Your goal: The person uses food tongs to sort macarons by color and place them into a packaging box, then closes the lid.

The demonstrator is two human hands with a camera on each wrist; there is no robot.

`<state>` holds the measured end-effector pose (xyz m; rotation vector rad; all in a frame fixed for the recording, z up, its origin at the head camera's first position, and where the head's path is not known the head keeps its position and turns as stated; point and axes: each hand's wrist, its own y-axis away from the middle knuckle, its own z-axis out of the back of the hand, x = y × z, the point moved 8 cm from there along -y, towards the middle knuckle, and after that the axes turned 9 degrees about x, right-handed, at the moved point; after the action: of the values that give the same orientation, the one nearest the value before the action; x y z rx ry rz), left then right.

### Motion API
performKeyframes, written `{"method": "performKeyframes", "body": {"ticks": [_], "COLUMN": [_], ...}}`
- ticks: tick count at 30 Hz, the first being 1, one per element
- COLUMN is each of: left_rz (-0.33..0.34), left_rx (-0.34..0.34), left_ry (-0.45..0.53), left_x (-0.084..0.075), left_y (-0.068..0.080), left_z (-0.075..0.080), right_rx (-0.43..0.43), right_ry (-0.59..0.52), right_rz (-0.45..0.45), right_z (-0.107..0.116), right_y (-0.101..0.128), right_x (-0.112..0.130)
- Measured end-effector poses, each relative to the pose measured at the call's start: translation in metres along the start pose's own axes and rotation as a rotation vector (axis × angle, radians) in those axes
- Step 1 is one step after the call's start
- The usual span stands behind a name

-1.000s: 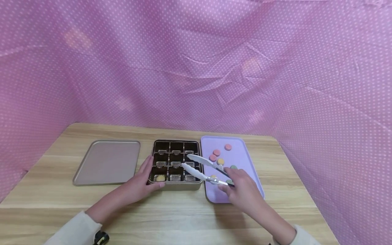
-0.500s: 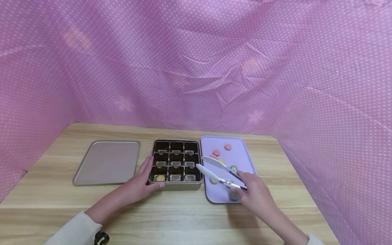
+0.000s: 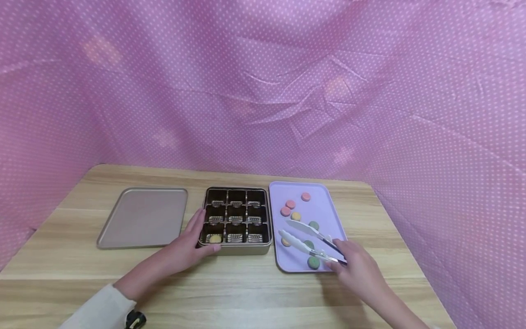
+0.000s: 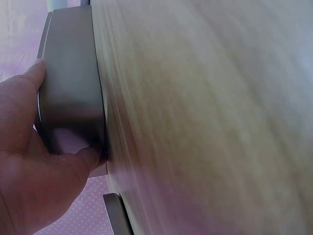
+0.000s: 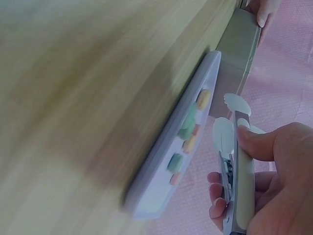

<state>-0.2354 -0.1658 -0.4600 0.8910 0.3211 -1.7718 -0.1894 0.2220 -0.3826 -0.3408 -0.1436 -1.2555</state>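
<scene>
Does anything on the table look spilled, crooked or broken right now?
Nothing stands out. The tin sits square beside the purple tray, its lid flat to the left. The sweets lie loose but all inside the tray. The left hand holds the tin; the right hand holds open tongs above the tray.

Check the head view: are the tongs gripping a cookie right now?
No. The tongs in the right hand are open over the purple tray, with nothing between their tips.
</scene>
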Motion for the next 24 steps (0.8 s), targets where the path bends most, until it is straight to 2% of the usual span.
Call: {"method": "performKeyframes", "body": {"ticks": [5,15,24], "left_rz": [-0.003,0.001,0.0], "left_rx": [-0.006,-0.006,-0.005], "left_ry": [0.002,-0.011,-0.015], "left_x": [0.0002,-0.0013,0.0002], "left_y": [0.0001,0.0008,0.0002], "left_z": [0.0006,0.0019,0.0014], "right_rx": [-0.001,0.051,0.063], "right_ry": [0.023,0.059,0.089], "right_rz": [0.021,-0.011,-0.011], "right_z": [0.0001,-0.0011,-0.0012], "right_y": [0.0042,0.0051,0.004], "right_x": [-0.0058,-0.0107,-0.0107]}}
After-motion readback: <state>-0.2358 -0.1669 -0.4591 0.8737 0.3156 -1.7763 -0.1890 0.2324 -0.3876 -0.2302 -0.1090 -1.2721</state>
